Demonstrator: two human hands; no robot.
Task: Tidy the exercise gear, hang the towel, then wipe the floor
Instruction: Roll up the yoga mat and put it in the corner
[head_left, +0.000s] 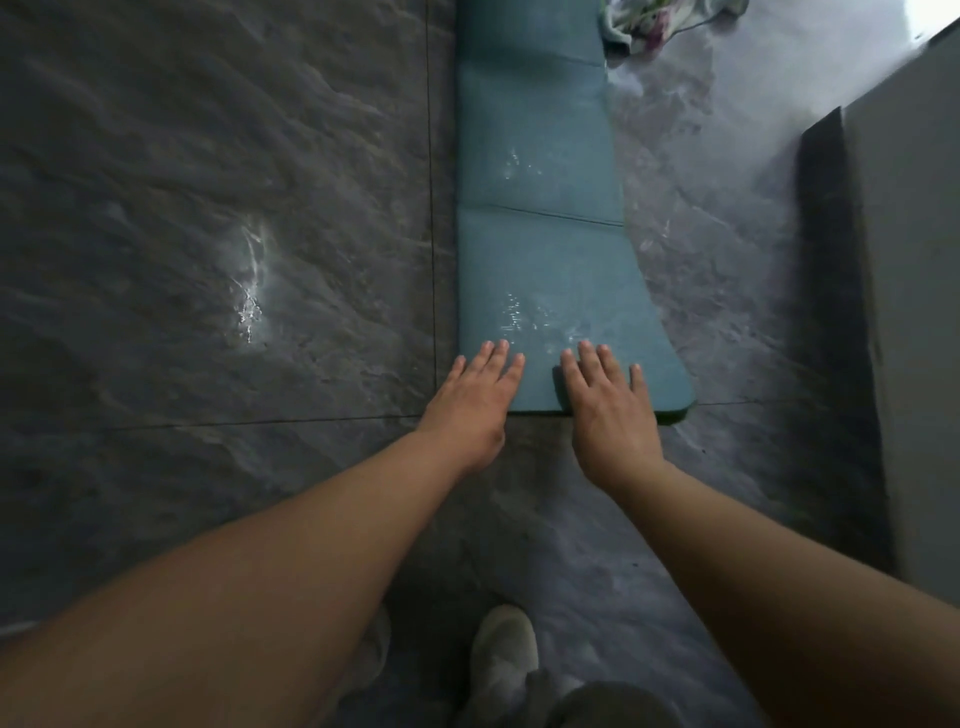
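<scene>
Pale canvas shoes (503, 656) stand on the dark marbled floor tiles (208, 208) as a person bends forward, both bare forearms reaching out to the near end of a long teal foam exercise mat (540, 249) laid flat on the floor. Left hand (474, 402) and right hand (613, 410) hover side by side, fingers spread and flat, closed on nothing; the fingertips overlap the mat's near edge, though whether they press on it cannot be told. Beyond the fingertips, glistening patches on the mat look like moisture, and a similar shine marks the tile well off to the left of the left hand. At the mat's far end, well beyond both hands, a crumpled floral-patterned towel (654, 21) lies on the floor, not yet hung. A grey box-like panel (904, 260) stands off to the right of the right hand. Judged from this, rolling is about to begin; damp foam could slip under flat palms, and uneven pressure could send the roll crooked.
</scene>
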